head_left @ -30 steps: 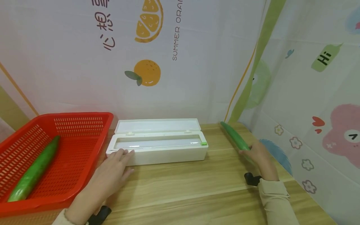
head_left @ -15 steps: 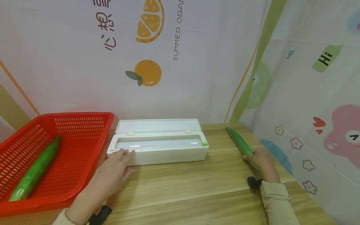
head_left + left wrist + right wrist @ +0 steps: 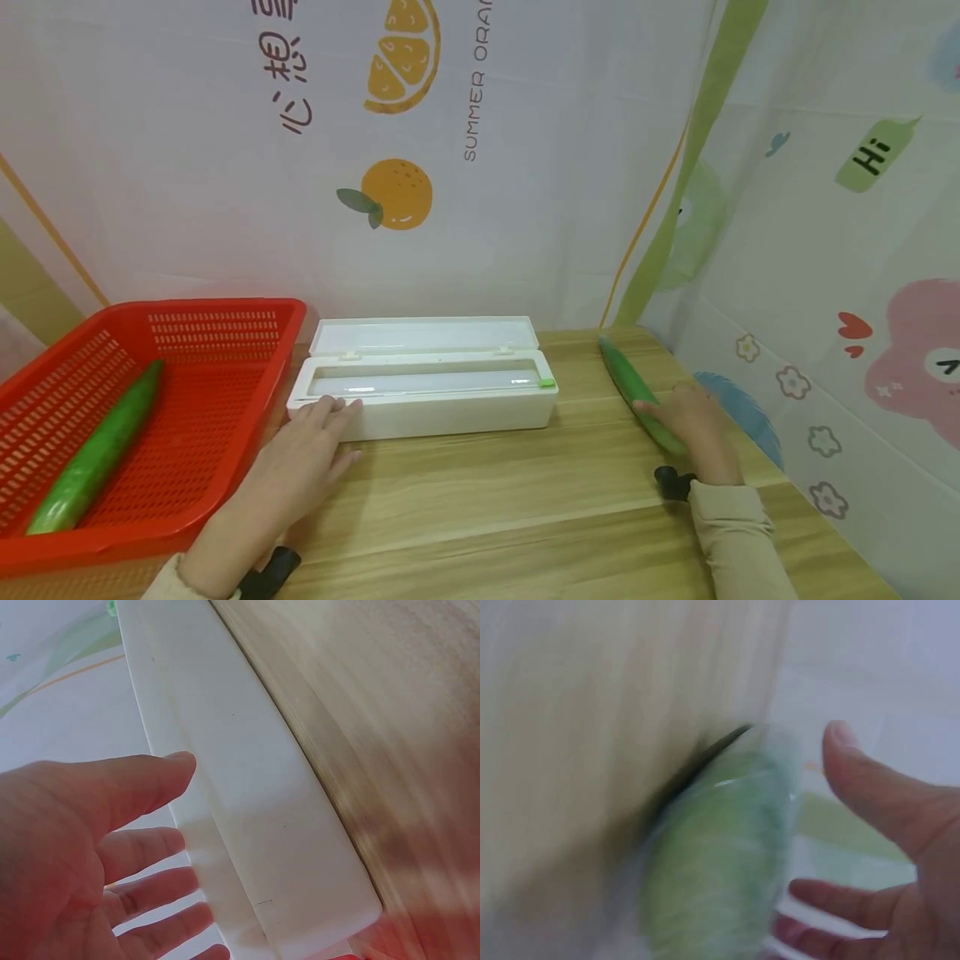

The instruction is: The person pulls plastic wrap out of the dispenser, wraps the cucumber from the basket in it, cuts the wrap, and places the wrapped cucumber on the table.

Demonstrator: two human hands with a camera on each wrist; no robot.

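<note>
A white cling film dispenser (image 3: 442,414) stands on the table with its lid up, a film roll inside and a green slider at its right end. My left hand (image 3: 288,458) rests its straight fingers on the dispenser's front left edge; in the left wrist view the thumb (image 3: 161,776) is extended. On the right of the table lies a cucumber (image 3: 628,379), with clear film showing over its near end (image 3: 712,870) in the blurred right wrist view. My right hand (image 3: 696,423) is beside it, thumb and fingers spread apart, not gripping it.
A red plastic basket (image 3: 258,433) with another cucumber (image 3: 97,454) in it stands on the left. Behind the wooden table (image 3: 480,508) hangs a printed white curtain (image 3: 525,217), and another covers the right side.
The right hand has let go of the cucumber, its fingers spreading. The cucumber shifted right and nearer, then slightly back left. The left hand stays on the dispenser.
</note>
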